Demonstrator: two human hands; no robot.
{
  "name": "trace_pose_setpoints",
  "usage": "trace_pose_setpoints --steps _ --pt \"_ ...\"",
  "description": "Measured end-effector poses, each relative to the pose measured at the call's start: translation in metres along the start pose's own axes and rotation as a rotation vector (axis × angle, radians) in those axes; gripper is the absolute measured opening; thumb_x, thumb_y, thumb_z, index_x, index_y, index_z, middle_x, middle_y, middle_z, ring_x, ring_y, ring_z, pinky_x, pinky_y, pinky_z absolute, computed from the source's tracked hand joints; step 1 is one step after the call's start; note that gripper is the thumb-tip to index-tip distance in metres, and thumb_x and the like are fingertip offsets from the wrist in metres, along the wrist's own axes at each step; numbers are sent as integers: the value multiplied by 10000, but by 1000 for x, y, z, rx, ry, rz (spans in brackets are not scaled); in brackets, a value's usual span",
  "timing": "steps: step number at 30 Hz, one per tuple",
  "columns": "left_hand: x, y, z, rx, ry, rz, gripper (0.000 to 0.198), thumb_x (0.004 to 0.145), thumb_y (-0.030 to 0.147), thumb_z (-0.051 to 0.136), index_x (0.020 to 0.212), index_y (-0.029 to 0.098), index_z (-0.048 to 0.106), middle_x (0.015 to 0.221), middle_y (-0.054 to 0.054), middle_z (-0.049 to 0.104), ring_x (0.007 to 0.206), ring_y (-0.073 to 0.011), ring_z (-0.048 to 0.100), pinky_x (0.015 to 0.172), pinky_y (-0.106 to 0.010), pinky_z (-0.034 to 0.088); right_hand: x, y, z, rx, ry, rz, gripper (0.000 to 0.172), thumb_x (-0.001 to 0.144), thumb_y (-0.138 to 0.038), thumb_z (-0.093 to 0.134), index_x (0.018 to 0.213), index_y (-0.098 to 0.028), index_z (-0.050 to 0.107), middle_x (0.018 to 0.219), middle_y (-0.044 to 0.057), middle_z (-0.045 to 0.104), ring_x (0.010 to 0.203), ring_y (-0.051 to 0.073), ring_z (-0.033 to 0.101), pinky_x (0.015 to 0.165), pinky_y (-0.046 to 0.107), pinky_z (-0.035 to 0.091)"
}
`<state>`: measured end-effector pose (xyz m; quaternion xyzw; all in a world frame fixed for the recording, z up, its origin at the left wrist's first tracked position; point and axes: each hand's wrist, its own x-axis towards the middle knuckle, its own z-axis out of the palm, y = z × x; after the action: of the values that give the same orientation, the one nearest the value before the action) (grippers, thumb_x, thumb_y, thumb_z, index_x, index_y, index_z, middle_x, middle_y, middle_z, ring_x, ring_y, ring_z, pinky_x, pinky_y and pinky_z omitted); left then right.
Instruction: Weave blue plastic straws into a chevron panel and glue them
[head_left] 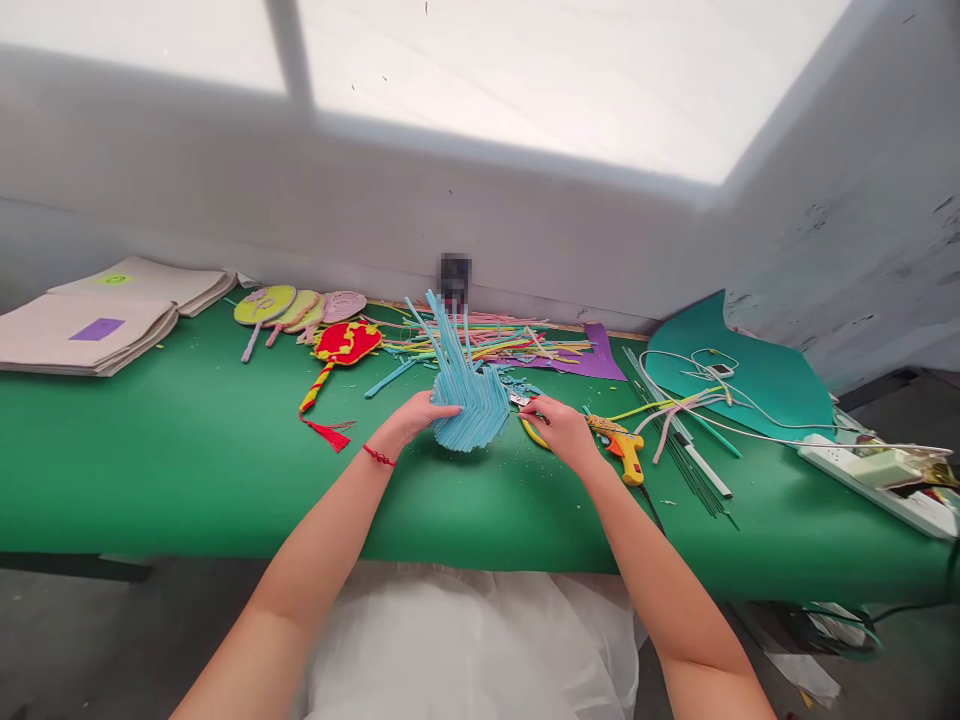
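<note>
My left hand (421, 414), with a red bead bracelet at the wrist, grips the left edge of a light blue piece (471, 405) made of fuzzy stems laid side by side. Its lower end is rounded, and long loose stems stick up from its top. At its right side my right hand (553, 422) is closed on a small tool whose silvery part (519, 399) points at the blue piece; its exact kind is hard to make out. Short blue cut bits lie behind. A yellow glue gun (621, 446) rests just right of my right hand.
Red and yellow fan (349, 343) and paler fans (265, 305) lie left of the blue piece. Paper stacks (112, 325) are far left. Behind are coloured stems (517, 340) and purple sheet (606, 355). At right: teal sheet (780, 375), wires, cable, power strip (874, 485).
</note>
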<state>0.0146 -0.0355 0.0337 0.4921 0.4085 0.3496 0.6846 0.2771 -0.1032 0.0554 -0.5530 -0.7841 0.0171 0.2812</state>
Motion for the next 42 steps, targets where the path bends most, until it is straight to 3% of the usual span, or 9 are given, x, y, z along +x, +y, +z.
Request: trace_pose_setpoints --steps 4,10,18,30,35,39,42 --pt "3 -4 1 30 78 58 536 445 335 872 920 147 710 1064 -121 700 1078 -343 593 951 -455 446 -4 -1 6 -84 52 -47 266 936 -327 425 870 -236 666 897 51 695 833 180 622 655 253 397" --pt "7 -4 -3 -26 51 -2 567 422 369 874 918 147 709 1079 -140 694 1086 -347 591 933 -443 455 -7 -3 10 -168 78 -82 323 963 -315 378 909 -221 682 932 78 697 895 189 614 698 257 388" --pt "1 -2 5 -4 111 129 681 453 398 866 1045 118 677 1138 -145 668 1089 -338 591 951 -446 454 -8 -8 18 -182 121 -101 334 966 -300 369 899 -222 686 898 71 698 895 180 610 704 248 384" --pt "0 1 8 64 188 167 587 396 366 879 901 126 703 992 -115 718 1031 -352 609 899 -458 473 -10 -6 19 -180 -7 -128 351 912 -165 342 989 -195 683 927 105 702 798 188 618 654 271 384" --pt "0 1 11 67 208 194 565 409 366 873 890 125 700 992 -116 716 1018 -341 612 897 -457 475 -4 -13 15 8 -14 6 280 914 -294 405 894 -212 673 867 80 702 781 191 616 670 269 382" --pt "0 0 13 73 194 209 540 419 367 868 870 120 702 960 -114 720 985 -332 621 879 -457 481 3 -9 4 260 -178 135 255 867 -380 462 809 -207 640 648 21 619 591 152 524 604 271 380" --pt "1 -2 16 67 182 235 516 419 363 865 849 127 707 926 -99 723 959 -320 627 869 -450 483 11 -5 -4 477 -289 203 295 801 -463 523 733 -189 609 595 -1 567 573 140 493 589 273 382"
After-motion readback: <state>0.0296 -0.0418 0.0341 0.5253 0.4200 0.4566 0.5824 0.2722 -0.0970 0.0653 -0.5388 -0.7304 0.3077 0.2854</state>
